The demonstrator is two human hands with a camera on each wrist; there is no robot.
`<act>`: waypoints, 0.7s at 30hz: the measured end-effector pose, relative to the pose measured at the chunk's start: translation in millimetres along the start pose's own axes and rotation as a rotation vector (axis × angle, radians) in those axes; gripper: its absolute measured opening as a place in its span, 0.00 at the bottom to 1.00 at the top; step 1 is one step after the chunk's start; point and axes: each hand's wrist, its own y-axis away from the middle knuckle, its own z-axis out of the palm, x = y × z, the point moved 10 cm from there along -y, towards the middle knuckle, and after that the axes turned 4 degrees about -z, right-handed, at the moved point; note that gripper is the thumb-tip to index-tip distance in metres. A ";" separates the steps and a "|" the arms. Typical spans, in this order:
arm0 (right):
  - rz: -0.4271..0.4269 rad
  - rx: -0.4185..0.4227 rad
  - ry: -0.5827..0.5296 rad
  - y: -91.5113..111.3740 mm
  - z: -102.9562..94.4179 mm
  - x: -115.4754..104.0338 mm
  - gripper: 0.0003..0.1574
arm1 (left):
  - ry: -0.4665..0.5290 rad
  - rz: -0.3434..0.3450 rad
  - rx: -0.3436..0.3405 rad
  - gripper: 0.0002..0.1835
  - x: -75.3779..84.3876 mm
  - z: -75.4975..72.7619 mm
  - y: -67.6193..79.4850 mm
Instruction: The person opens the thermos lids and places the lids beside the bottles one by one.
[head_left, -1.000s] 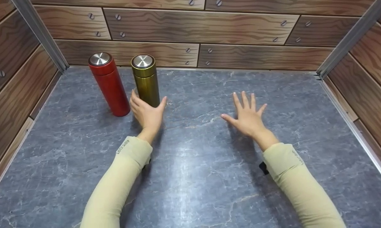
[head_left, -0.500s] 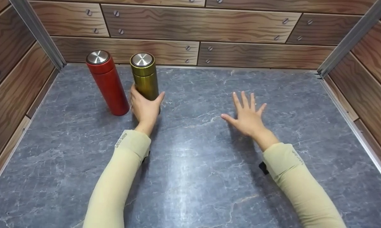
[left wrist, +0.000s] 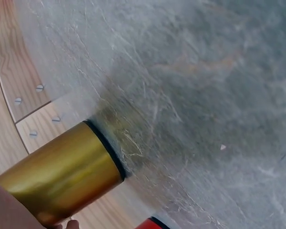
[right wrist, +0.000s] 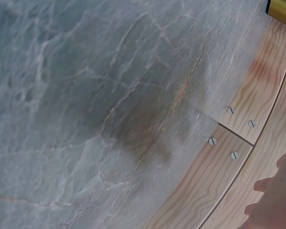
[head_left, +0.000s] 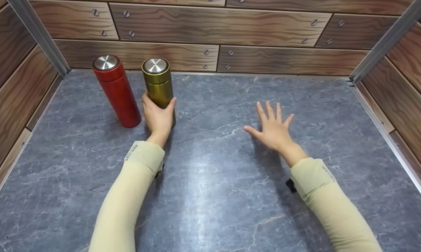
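Observation:
My left hand grips a gold thermos flask around its middle, the thumb on its right side and the fingers on its left. This flask is upright with a silver-topped lid; in the left wrist view the gold flask shows its dark base rim at the table surface. Just to its left stands a taller-looking red thermos flask, apart from the hand. On the right, my right hand is spread with fingers straight, palm down, holding nothing. Whether its palm touches the table is unclear.
Both flasks are on a grey marble-patterned table. Wood-print panels enclose it at the back and sides, with metal corner posts. Part of the red flask peeks in at the bottom of the left wrist view.
My left hand has moved up and forward on the gold flask, its fingers and thumb drawing closer around it. The view has shifted slightly. My right hand has stayed still.

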 end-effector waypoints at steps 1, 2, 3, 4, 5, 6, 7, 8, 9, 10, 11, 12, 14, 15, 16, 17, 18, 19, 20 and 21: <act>0.000 0.002 -0.001 0.6 -0.6 -0.1 0.58 | 0.003 0.003 0.000 0.42 0.7 -0.3 0.2; -0.001 0.003 -0.002 1.1 -1.0 0.1 0.58 | 0.005 0.007 0.000 0.41 1.5 -0.7 0.7; 0.000 0.004 -0.003 1.5 -1.1 0.6 0.58 | 0.006 0.011 -0.001 0.41 2.5 -1.2 1.6; 0.001 0.003 -0.006 2.0 -1.1 1.0 0.58 | 0.003 0.014 -0.003 0.41 3.3 -1.2 2.5; 0.003 -0.001 -0.013 2.6 -1.1 1.6 0.58 | -0.003 0.017 -0.007 0.40 4.0 -1.1 3.5; 0.005 -0.005 -0.020 3.1 -1.0 2.1 0.58 | -0.004 0.022 -0.013 0.40 4.8 -0.6 4.7; 0.006 -0.010 -0.025 3.1 -0.8 2.5 0.58 | -0.005 0.028 -0.021 0.40 5.9 -0.1 5.9; 0.010 -0.016 -0.027 3.0 -0.4 3.1 0.58 | -0.008 0.035 -0.030 0.40 7.1 0.7 7.4; 0.013 -0.019 -0.034 3.1 -0.4 3.2 0.58 | -0.011 0.043 -0.039 0.39 8.6 1.6 8.9; 0.014 -0.022 -0.039 3.3 -0.8 3.0 0.58 | -0.011 0.054 -0.048 0.39 10.3 2.7 10.4; 0.015 -0.024 -0.043 3.3 -1.0 3.0 0.58 | -0.012 0.066 -0.058 0.38 12.2 3.8 11.9; 0.015 -0.023 -0.045 3.3 -1.1 2.7 0.57 | -0.013 0.081 -0.067 0.38 14.2 5.0 13.6; 0.013 -0.021 -0.054 3.7 -1.6 2.1 0.57 | -0.034 0.114 -0.082 0.38 19.1 7.1 17.4; 0.012 -0.020 -0.063 3.9 -1.6 2.1 0.57 | -0.044 0.131 -0.089 0.38 21.7 8.4 19.3; 0.010 -0.020 -0.069 4.2 -1.9 2.2 0.56 | -0.056 0.147 -0.098 0.38 24.3 9.8 21.5; 0.011 -0.020 -0.077 4.6 -1.9 2.7 0.56 | -0.073 0.164 -0.110 0.38 27.1 11.4 23.9; 0.013 -0.020 -0.084 5.1 -2.2 3.5 0.56 | -0.086 0.179 -0.124 0.38 30.1 13.3 26.4; 0.014 -0.021 -0.092 5.6 -2.5 4.4 0.56 | -0.097 0.196 -0.139 0.38 33.4 15.2 29.0; 0.016 -0.021 -0.102 6.1 -3.1 5.2 0.55 | -0.105 0.212 -0.155 0.38 36.6 17.1 31.6; 0.017 -0.021 -0.110 6.6 -3.6 6.1 0.55 | -0.115 0.226 -0.169 0.38 39.8 18.6 34.1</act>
